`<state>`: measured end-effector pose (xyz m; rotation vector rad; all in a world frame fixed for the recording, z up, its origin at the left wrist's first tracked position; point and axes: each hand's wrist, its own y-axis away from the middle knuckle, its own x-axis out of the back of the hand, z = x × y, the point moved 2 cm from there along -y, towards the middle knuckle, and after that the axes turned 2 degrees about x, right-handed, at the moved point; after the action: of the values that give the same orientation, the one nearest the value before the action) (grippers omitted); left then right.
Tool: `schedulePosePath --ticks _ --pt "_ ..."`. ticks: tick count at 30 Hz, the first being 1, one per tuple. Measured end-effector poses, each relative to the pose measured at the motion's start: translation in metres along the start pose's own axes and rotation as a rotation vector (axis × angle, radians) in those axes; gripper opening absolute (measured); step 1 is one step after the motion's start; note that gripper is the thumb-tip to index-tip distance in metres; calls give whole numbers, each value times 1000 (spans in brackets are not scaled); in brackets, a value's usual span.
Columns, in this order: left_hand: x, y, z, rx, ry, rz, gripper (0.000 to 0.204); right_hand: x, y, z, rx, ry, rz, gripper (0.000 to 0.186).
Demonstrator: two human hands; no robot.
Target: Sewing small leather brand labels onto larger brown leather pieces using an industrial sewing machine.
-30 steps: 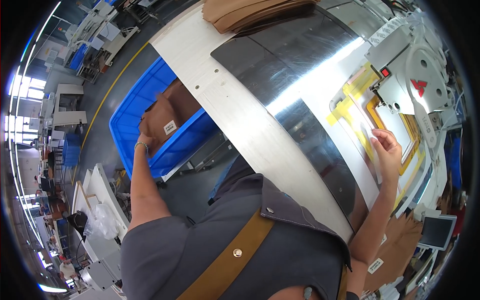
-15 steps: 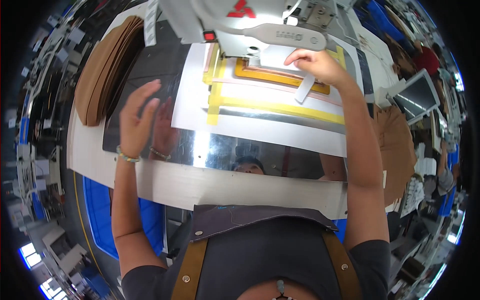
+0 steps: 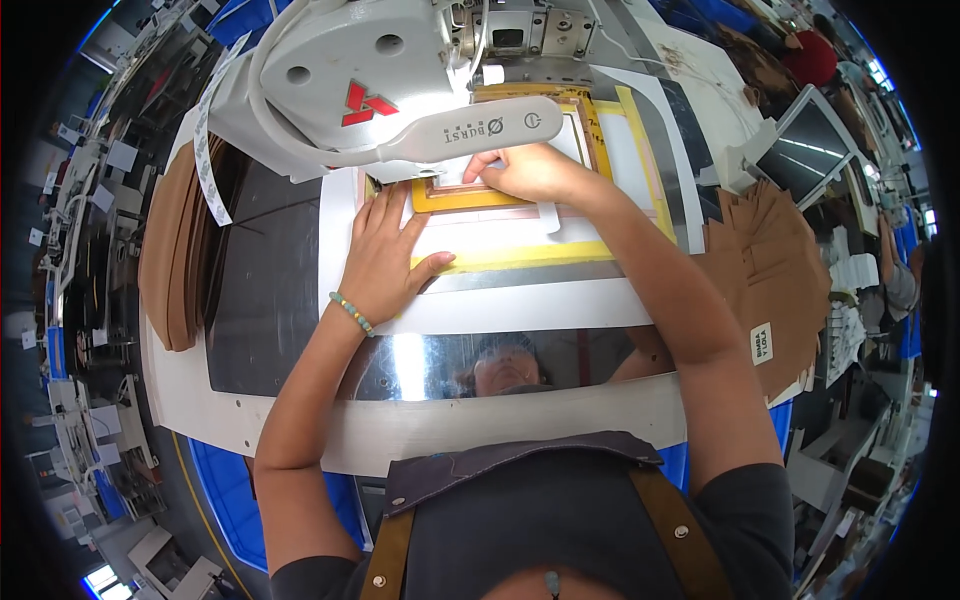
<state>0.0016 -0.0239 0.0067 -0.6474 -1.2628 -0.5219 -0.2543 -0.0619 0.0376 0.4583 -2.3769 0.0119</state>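
Note:
My left hand (image 3: 385,240) lies flat with fingers spread on the left part of a white template sheet edged with yellow tape (image 3: 530,258). Its fingertips reach the corner of a yellow-orange frame (image 3: 450,201). My right hand (image 3: 530,172) is over the frame, fingers curled and thumb and forefinger pinched together above the pale area inside it. Whether anything is between them is hidden. From beneath that hand a white strip (image 3: 549,218) sticks out across the frame's near edge; I cannot tell whether it is held. A grey lamp (image 3: 470,130) overhangs the fingers.
A white sewing machine head (image 3: 340,80) stands over the template. Brown folded pieces (image 3: 170,250) are stacked at left, more brown pieces (image 3: 765,290) at right beneath a monitor (image 3: 805,140). A shiny metal plate (image 3: 440,365) borders the near side; a blue bin (image 3: 225,490) is below the table.
My left hand has come down from the air onto the template. My right hand has moved left along the frame. The view has shifted, showing more of the machine head.

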Motion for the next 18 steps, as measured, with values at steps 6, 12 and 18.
schedulePosePath --ticks 6,12,18 --pt "0 0 1 14 0 -7 77 10 1 7 163 30 57 21" --pt "-1 0 0 35 -8 41 79 82 25 32 -3 -1 84 16" --pt "-1 1 -1 32 -2 33 71 85 53 34 -133 336 -75 10"
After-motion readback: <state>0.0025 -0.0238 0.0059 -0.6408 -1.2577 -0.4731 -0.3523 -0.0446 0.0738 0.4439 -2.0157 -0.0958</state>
